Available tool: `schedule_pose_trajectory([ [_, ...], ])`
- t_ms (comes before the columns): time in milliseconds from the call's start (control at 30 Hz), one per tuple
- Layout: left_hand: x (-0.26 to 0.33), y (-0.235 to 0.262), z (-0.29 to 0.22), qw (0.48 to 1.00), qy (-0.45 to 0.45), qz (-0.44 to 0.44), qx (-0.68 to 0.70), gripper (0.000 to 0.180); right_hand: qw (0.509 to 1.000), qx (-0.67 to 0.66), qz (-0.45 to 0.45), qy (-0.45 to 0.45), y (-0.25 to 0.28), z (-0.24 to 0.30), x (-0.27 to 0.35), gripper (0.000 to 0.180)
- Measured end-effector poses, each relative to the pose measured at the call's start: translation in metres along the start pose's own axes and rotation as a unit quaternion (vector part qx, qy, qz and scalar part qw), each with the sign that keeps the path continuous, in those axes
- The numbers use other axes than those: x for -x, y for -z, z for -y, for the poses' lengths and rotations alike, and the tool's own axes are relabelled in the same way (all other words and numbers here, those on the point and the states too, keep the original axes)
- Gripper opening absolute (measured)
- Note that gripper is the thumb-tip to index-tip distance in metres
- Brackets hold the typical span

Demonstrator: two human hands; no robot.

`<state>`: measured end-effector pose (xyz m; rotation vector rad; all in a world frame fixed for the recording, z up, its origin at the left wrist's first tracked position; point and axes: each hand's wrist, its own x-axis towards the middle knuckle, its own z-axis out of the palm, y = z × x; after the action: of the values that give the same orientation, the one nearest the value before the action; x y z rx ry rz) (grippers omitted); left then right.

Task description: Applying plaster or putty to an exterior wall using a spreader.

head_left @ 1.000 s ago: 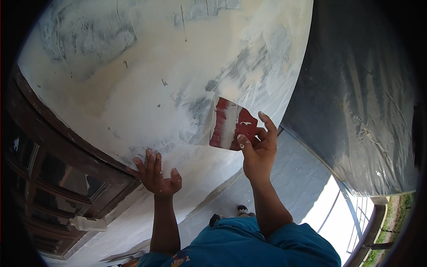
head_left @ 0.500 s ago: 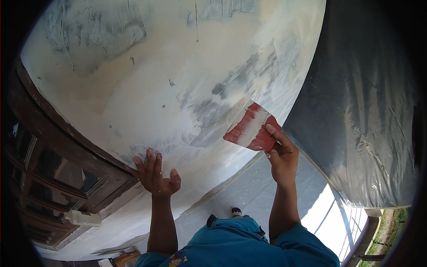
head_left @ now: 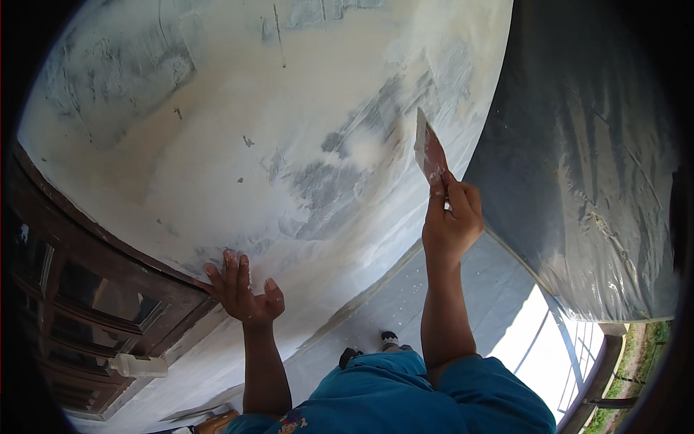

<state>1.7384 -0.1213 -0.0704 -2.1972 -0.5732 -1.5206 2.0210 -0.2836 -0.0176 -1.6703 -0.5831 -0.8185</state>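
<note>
There are two hands [head_left: 244,296] [head_left: 452,223] and one red scraper [head_left: 432,148]. I count also one patchy wall [head_left: 217,159], one dark plastic sheet [head_left: 578,173] and one brown frame [head_left: 94,246] with glass. Of shoes [head_left: 350,356] there are two.

The single view came from the left one of two wide fisheye cameras on the person's head; it looked steeply down over the blue shirt [head_left: 376,398], which sat close at the lower edge; the smeared wall [head_left: 217,170] rose ahead and filled the upper left and middle; the left hand [head_left: 246,296] and right hand [head_left: 454,220] showed at middle depth, with the shoes [head_left: 389,338] and floor [head_left: 405,300] farther below; the brown frame [head_left: 94,242] at left bowed toward the dark round rim; plastic sheeting [head_left: 578,173] closed the right side.
</note>
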Motion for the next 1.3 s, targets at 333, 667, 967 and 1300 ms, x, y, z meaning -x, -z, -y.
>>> schedule_pose_trajectory([
  [333, -0.004, 0.012, -0.008, 0.999, -0.012, 0.029, 0.037, 0.063, 0.994, -0.012, 0.044, 0.1, -0.071, 0.046, 0.044, 0.031],
  [667, -0.003, 0.01, 0.004, 0.999, -0.011, 0.015, 0.046, 0.062, 0.982, -0.108, 0.103, 0.115, 0.012, 0.032, 0.057, 0.033],
  [967, -0.005, 0.008, -0.003, 0.999, -0.024, 0.021, 0.02, 0.059, 0.984, -0.087, 0.089, 0.124, -0.051, 0.025, 0.07, 0.036],
  [1300, -0.003, 0.01, -0.003, 1.0, -0.006, 0.018, 0.017, 0.06, 0.998, -0.046, 0.014, 0.03, -0.029, 0.0, 0.015, 0.036],
])
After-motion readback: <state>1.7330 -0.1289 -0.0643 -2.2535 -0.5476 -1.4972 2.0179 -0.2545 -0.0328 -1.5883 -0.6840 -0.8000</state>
